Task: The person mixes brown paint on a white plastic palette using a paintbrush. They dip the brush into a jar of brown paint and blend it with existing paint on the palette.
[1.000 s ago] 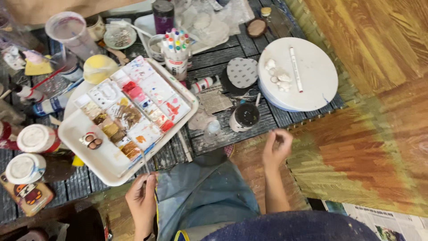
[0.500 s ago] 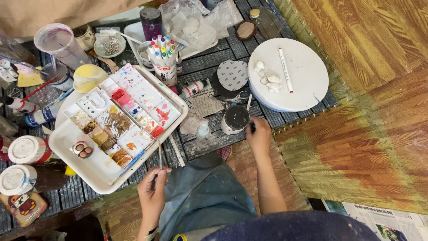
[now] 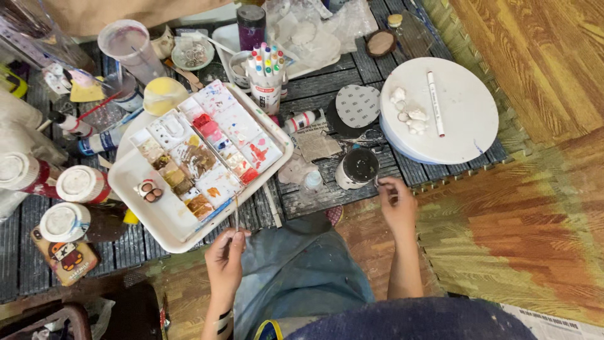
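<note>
My left hand [image 3: 225,257] pinches a thin paintbrush [image 3: 236,213] whose tip points up at the near edge of a white paint palette tray [image 3: 157,217] with many stained wells. My right hand [image 3: 397,204] is beside a small cup of dark liquid [image 3: 358,167], fingers pinched on a small thin object that is too small to make out. My denim-covered knee [image 3: 302,271] lies between the two hands. A round white turntable [image 3: 462,126] at the right carries several small white clay pieces [image 3: 406,110] and a marker pen [image 3: 435,104].
A cup of marker pens [image 3: 264,79], a dotted grey disc [image 3: 357,106], a paint tube [image 3: 302,119], lidded jars [image 3: 82,184] and a clear plastic cup [image 3: 129,47] crowd the dark slatted mat [image 3: 314,88]. A woven rug and wooden floor [image 3: 535,208] lie to the right. A phone [image 3: 66,258] is at the lower left.
My right hand reached to the dark cup half a second ago and has drawn back a little to its right. My left hand keeps hold of the brush at the tray's edge.
</note>
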